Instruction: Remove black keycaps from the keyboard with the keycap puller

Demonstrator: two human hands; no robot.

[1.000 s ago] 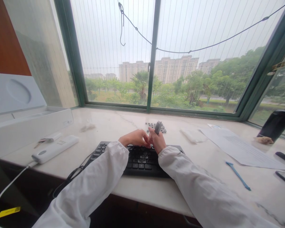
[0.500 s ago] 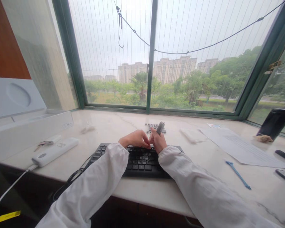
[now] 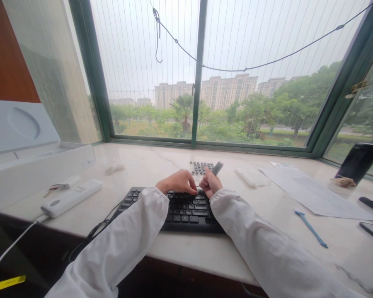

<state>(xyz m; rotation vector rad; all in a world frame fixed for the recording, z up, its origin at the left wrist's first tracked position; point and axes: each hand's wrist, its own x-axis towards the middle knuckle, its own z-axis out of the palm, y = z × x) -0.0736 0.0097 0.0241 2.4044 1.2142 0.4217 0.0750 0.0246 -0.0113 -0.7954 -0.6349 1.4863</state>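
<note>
A black keyboard (image 3: 186,218) lies in front of me, with some keycaps off in its upper part. My left hand (image 3: 178,182) is over the keyboard's upper middle, fingertips pinched down at the keys; whatever is between them is too small to make out. Just right of it, my right hand (image 3: 210,184) is closed round a small grey brush (image 3: 217,168), its bristled end sticking up past the thumb. Behind both hands, several loose keycaps (image 3: 199,167) lie in rows on the pale stone sill.
To the left are a white power strip (image 3: 71,198), a white adapter (image 3: 65,183) and an open white box (image 3: 43,165). On the right lie a blue tool (image 3: 311,229), paper sheets (image 3: 311,188), a clear bag (image 3: 252,177) and a dark upright object (image 3: 359,163). A black cable (image 3: 96,231) runs off left.
My right hand has shifted slightly right, away from the left, and the brush now leans further right. More of the keyboard and loose keycaps shows. The left hand has hardly moved.
</note>
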